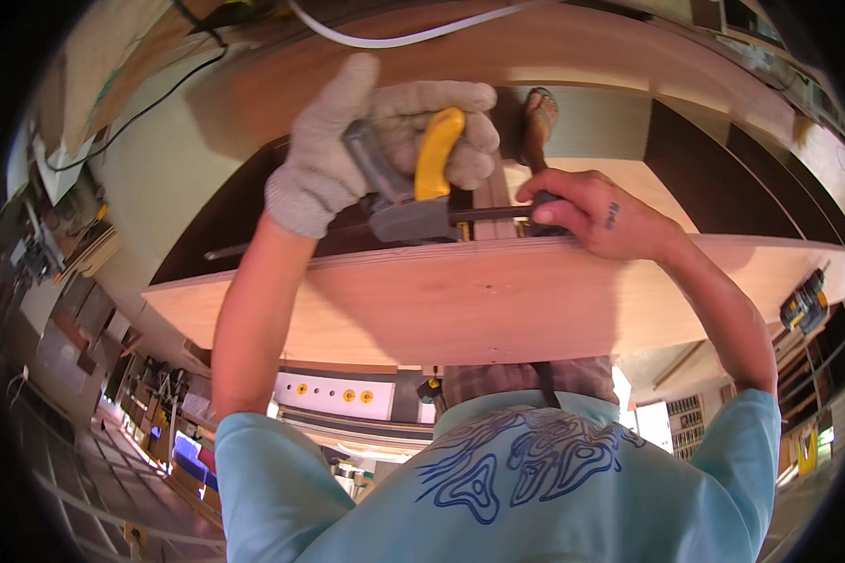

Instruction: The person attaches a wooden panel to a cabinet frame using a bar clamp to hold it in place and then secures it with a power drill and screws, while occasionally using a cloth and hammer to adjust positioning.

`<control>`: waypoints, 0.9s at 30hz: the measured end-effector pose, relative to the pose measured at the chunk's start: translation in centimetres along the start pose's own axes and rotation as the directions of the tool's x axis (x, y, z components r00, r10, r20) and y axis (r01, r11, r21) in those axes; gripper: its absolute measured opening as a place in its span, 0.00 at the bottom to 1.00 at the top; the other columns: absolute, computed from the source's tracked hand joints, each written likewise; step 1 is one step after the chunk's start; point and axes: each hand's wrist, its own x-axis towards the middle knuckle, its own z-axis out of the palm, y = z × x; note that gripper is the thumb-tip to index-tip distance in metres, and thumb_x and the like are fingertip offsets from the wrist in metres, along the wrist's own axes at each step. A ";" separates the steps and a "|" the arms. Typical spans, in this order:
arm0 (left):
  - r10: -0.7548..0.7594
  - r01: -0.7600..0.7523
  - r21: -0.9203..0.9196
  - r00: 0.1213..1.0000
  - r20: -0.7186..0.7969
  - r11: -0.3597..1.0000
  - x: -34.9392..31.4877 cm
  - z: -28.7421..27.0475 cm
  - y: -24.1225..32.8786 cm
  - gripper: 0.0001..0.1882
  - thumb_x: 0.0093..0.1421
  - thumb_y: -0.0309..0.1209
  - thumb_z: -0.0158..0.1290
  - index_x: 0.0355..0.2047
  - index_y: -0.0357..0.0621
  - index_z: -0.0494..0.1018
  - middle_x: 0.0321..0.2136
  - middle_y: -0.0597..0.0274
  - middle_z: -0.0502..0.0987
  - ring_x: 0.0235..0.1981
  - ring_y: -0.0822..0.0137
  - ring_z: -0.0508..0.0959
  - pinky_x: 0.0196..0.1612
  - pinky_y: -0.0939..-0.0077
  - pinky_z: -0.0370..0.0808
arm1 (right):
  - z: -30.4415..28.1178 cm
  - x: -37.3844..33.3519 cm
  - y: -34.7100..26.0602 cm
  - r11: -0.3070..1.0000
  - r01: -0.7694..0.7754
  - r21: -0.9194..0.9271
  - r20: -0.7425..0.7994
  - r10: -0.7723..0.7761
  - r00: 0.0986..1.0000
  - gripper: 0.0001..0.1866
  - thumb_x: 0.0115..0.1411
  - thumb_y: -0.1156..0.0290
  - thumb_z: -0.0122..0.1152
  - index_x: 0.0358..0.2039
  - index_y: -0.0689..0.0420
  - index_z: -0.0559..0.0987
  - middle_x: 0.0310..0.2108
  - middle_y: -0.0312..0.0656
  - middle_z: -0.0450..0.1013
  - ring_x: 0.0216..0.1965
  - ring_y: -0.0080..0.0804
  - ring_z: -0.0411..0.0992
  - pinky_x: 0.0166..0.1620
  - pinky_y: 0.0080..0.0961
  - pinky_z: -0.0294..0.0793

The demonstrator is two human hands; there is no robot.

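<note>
A bar clamp [408, 220] with a grey body lies level along the far edge of a long pale wooden panel [479, 305]. My left hand [321, 155], in a whitish work glove, is curled around the clamp's grey handle and yellow trigger [438, 155], palm showing. Leftward from the body runs the dark bar, its end past my wrist. My right hand [606, 216] is bare and grips the clamp's black jaw [543, 208] between thumb and fingers. That jaw sits right at the panel's edge; whether it presses on the wood cannot be told.
Beyond the panel stand dark boards [714, 174] of a box-like frame. A foot [538, 111] shows inside it. A cordless drill [803, 302] rests at the panel's right end. A white cable [376, 41] crosses the top, and a black cable [174, 92] hangs at upper left.
</note>
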 end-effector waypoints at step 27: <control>0.060 -0.053 -0.034 0.965 0.257 0.998 0.8 -2.8 -0.8 0.50 0.70 0.67 0.26 0.65 0.27 0.63 0.39 0.48 0.77 0.41 0.51 0.78 0.55 0.51 0.71 | -0.3 0.5 -0.8 0.983 -0.170 0.065 0.095 0.163 0.982 0.21 0.73 0.57 0.53 0.45 0.66 0.77 0.38 0.56 0.77 0.39 0.52 0.77 0.45 0.41 0.75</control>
